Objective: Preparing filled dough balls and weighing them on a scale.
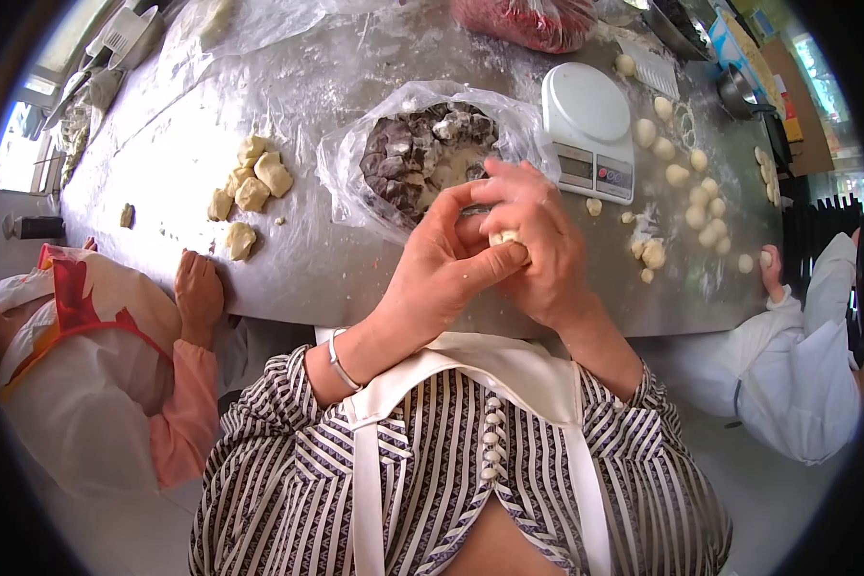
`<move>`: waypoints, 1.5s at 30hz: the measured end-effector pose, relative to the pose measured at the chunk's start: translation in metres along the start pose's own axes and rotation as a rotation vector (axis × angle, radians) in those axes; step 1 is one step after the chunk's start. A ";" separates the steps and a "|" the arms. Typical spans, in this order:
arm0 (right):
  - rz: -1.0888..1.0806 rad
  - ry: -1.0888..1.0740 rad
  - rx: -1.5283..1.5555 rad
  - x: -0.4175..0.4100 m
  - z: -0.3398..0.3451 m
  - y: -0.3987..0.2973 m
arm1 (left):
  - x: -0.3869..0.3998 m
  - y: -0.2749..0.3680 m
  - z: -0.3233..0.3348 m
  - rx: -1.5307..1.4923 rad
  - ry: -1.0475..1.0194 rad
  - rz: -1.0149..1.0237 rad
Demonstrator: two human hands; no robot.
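Observation:
In front of my chest, a small pale piece of dough (505,237) shows between my two hands. My left hand (435,263) presses its thumb on the dough, and my right hand (547,248) curls its fingers round it. How much of the dough they enclose is hidden. Just beyond them lies an opened clear plastic bag (342,151) with dark purplish-brown chunks (396,155) dusted in white powder. To the right of the bag stands a white digital kitchen scale (588,104) with a bare platform.
Dough lumps (252,180) lie left of the bag; several pale dough balls (697,205) are on the right. A bag of red filling (525,21) and a white scraper (651,68) rest farther back. Co-workers' hands (198,288) are at both sides of the steel table (309,281).

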State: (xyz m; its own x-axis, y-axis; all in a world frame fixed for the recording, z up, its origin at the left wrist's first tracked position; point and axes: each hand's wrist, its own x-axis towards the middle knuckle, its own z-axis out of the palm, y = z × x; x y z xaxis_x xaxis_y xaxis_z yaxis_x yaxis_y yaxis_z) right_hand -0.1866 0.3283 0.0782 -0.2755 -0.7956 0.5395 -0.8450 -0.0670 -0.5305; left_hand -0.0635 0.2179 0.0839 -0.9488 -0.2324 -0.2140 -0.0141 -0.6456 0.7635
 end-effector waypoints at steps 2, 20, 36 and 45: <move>0.223 0.162 0.227 0.013 0.001 -0.014 | 0.000 -0.001 0.003 0.002 0.020 0.034; 0.409 0.028 0.738 -0.002 -0.006 0.007 | 0.000 -0.005 0.005 -0.234 -0.045 -0.032; 0.980 0.559 0.749 -0.042 -0.080 0.072 | -0.036 0.038 -0.070 0.379 0.208 0.275; 0.904 0.511 -0.177 -0.093 -0.169 0.163 | -0.113 0.080 -0.170 1.589 1.079 0.289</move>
State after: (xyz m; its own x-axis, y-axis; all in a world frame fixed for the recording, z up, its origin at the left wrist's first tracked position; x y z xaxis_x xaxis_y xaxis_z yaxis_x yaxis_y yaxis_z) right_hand -0.3762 0.4932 0.0520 -0.9623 -0.1544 0.2240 -0.2721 0.5460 -0.7924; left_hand 0.0967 0.0691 0.0655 -0.4209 -0.8728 0.2472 -0.7332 0.4878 0.4738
